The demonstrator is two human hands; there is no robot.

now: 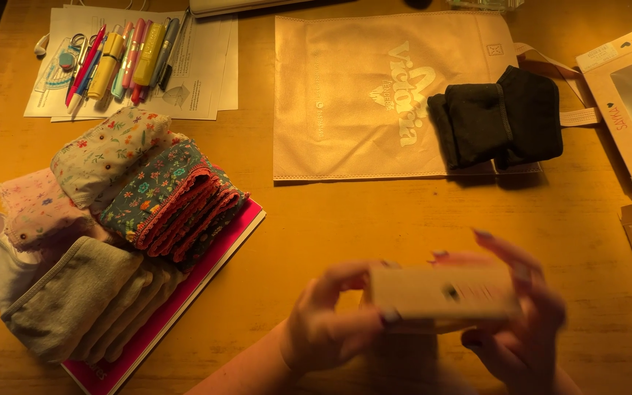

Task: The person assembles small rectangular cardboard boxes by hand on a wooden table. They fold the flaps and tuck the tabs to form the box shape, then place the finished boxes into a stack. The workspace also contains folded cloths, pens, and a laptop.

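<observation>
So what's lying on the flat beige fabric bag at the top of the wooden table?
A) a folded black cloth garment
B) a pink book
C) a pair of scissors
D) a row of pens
A: the folded black cloth garment rests on the right end of the flat beige fabric bag.

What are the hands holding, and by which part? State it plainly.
Both hands hold one small flat cardboard box above the table. The left hand grips its left end, the right hand its right end, fingers wrapped over the edges.

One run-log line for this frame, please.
hands: left hand and right hand grip small flat box | motion blur | nearby: folded fabric stack, black cloth on bag
</observation>
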